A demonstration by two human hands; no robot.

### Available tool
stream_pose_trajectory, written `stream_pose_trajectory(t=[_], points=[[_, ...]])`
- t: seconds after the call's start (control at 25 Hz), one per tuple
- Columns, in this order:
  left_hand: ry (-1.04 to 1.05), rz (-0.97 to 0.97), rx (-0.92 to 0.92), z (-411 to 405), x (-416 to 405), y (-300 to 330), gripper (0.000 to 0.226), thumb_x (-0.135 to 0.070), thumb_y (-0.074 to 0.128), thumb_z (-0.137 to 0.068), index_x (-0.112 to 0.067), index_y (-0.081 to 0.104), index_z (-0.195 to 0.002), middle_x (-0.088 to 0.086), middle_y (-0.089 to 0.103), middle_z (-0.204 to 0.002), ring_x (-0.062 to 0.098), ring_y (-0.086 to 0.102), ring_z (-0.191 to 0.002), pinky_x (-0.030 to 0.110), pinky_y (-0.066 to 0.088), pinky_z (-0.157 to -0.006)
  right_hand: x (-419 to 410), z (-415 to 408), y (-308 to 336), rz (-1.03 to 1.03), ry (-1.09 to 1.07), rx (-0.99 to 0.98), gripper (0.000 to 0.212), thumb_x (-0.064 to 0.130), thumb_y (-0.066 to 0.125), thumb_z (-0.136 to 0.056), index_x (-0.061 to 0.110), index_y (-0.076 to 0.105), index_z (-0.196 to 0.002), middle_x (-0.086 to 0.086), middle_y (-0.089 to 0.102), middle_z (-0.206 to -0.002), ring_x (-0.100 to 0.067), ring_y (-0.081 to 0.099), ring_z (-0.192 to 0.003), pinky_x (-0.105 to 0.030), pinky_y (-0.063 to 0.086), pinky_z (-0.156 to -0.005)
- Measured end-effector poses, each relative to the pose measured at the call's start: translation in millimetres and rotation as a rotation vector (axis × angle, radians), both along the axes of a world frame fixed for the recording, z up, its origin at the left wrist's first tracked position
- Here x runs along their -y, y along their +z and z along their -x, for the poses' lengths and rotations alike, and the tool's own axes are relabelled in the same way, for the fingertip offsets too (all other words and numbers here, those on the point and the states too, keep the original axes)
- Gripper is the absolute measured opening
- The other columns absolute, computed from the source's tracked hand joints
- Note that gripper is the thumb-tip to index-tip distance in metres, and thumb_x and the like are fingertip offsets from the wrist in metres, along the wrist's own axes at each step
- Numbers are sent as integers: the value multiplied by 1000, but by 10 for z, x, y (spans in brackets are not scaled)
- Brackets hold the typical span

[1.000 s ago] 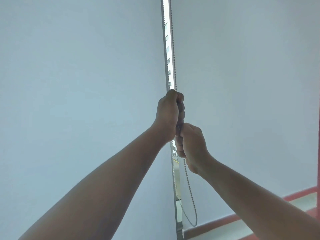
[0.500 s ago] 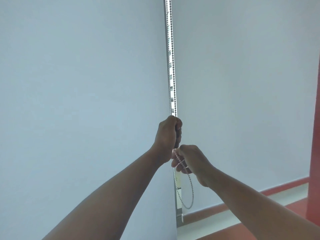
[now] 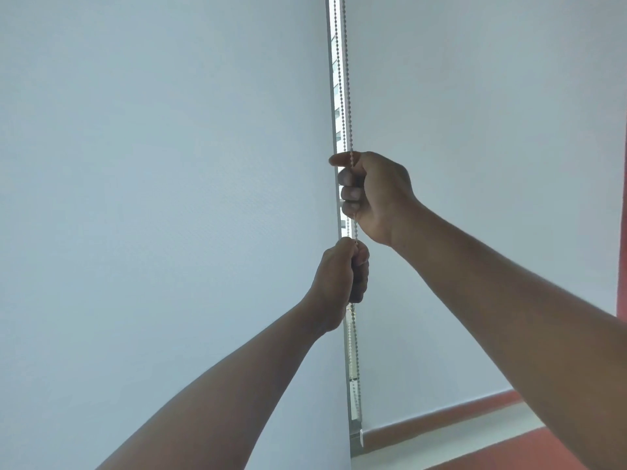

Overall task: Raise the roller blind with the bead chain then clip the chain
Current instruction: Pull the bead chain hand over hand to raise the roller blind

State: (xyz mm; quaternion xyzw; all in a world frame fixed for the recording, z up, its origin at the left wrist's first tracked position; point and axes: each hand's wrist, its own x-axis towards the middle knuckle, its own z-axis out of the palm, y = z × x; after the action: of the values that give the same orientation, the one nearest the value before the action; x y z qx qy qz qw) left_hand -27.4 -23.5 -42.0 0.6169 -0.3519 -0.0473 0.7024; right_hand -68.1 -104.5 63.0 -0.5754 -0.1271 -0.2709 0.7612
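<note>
Two hands are on the bead chain, which runs straight down the bright gap between the blinds, from 12 o'clock to about 6. The right hand sits higher, fingers curled round a strand with the thumb pressed over the beads. The left hand is just below it at 6 o'clock, fisted tight on the chain.

That chain looks light, thin and limp, and small smooth beads likely slip through a loose fist, so a pinch across thumb and forefinger, or a full wrap, should hold best. Pull the correct strand of the loop, straight down rather than outward, I'd judge.

Left of the gap hangs one roller blind, at right the other roller blind; which one the chain drives I cannot tell. Low at 5 o'clock the bottom rail end shows above the reddish sill. The metal frame sits close behind the chain and could snag it. No clip is visible.
</note>
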Motion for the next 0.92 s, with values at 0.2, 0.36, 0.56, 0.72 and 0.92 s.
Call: stream_pose_trajectory(t=[0.2,0.36,0.56,0.72,0.92], points=[[-41,-156,107,-43,-141,202,25,-22,42,-82,-15,61,-68,3,58,-61,22,52,-59,32,50,-63,-65,-30,-61,-71,2,43,34,2,30,-84,20,50,-64,9,24,-48,-13,13,-43,-22,12,-42],[102,33,191,-95,-284,877,29,-17,51,-79,-9,72,-97,5,72,-95,23,64,-86,42,52,-101,-31,-51,-112,-102,53,93,35,1,32,-83,19,52,-62,7,22,-49,-13,12,-42,-20,14,-42],[9,285,112,176,-160,1762,26,-4,38,-96,0,61,-107,16,72,-95,29,70,-79,37,60,-74,-37,-78,-104,-11,5,81,35,1,32,-82,24,41,-57,8,20,-49,-15,11,-45,-27,9,-48],[16,290,75,243,-1,1775,28,-5,34,-95,-12,58,-82,-3,32,-60,14,22,-50,27,17,-49,-46,-92,-120,32,-21,87,43,2,32,-84,27,35,-49,9,23,-46,-14,14,-42,-27,11,-47],[51,286,27,170,59,1523,28,-11,32,-89,-22,38,-64,-9,22,-48,13,12,-42,23,12,-40,11,-137,-373,79,-29,90,48,1,32,-85,27,34,-45,9,25,-45,-14,14,-41,-26,11,-46]])
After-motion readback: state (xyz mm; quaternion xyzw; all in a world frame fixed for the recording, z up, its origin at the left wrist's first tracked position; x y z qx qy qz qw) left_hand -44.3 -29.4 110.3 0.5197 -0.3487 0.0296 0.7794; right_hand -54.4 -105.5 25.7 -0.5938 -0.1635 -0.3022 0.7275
